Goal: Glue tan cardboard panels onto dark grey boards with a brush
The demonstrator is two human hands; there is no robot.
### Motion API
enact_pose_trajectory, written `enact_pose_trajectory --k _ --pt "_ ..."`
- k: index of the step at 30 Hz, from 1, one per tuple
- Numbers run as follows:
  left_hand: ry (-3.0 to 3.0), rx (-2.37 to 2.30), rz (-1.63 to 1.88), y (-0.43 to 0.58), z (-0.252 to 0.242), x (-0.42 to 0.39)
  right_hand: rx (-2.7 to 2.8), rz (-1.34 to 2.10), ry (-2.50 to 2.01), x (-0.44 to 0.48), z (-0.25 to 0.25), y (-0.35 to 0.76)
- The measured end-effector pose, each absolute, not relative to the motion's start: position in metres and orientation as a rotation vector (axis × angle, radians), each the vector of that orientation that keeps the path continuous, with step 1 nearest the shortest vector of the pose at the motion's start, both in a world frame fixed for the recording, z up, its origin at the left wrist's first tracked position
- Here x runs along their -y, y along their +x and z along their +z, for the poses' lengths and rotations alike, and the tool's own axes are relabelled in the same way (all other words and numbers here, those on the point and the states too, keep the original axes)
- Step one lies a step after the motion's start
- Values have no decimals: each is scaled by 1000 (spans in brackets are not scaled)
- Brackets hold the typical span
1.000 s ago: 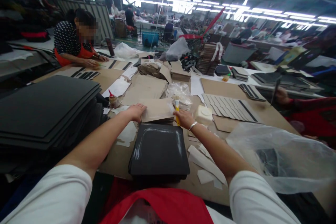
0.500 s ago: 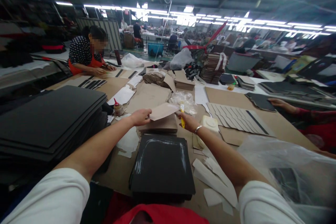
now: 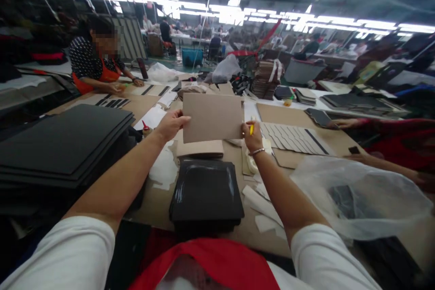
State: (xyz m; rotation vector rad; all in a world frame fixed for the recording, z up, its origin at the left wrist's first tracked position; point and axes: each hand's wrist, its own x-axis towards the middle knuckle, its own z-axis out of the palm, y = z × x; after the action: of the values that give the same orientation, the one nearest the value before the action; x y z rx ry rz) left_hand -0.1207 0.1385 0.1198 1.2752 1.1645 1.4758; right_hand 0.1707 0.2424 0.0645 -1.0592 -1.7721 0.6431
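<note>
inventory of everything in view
board stack: one, black, front centre
card stack: one, tan, beyond it
raised card: one, tan, centre
tool: one, yellow, by raised card
large sheets: one stack, black, left
bottle: one, red-tipped, left of card stack
paper scraps: several, white, board stack's right
panels: several, pale, right
bag: one, translucent, right
aproned co-worker: one, orange, left
second co-worker: one, red, right
farther back: too blurred
left hand: one, card's left edge
right hand: one, card's right edge, with tool
</note>
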Motion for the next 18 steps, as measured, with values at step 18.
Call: enact_pose_trajectory --k 18 --pt "1155 -1901 1088 -81 3 18 1998 513 -1471 -74 2 216"
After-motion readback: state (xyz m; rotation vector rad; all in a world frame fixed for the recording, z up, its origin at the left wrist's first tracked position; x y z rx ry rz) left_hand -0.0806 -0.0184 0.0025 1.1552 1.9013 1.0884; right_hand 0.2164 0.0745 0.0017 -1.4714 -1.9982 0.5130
